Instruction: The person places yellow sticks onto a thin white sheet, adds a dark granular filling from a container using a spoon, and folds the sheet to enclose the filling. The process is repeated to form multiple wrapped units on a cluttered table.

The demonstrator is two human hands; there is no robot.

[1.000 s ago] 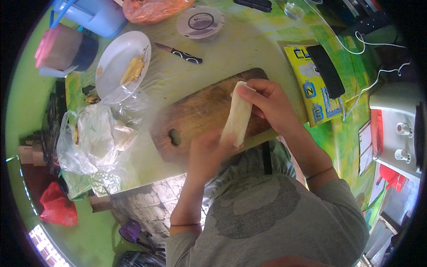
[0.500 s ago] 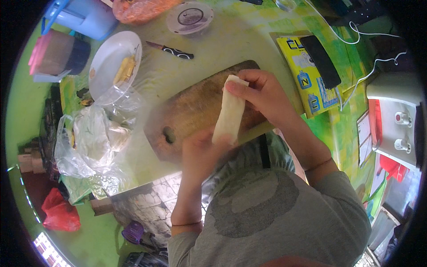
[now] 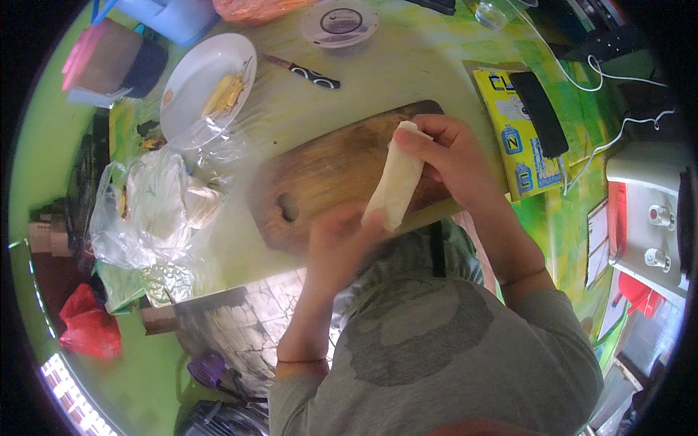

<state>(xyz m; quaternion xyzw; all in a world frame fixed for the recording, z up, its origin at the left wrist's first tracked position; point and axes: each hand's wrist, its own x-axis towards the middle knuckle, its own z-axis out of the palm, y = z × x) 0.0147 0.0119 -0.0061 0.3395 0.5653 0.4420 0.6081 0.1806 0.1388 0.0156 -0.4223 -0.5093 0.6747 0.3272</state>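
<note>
One pale roll [image 3: 398,174] is slanting between both hands, above the right-hand part of the wooden board [image 3: 327,171] on the counter [image 3: 414,65]. The right hand [image 3: 451,156] is pinching the upper end, its thumb pressing on the roll's face. The left hand [image 3: 338,236] is touching the lower end; owing to blur, whether it is gripping cannot be told. Beyond the board, a knife [image 3: 316,77] is lying near the white plate [image 3: 195,78].

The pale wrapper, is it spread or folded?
Folded or rolled up, not spread: the pale wrapper forms a narrow strip between the left hand and right hand.
</note>
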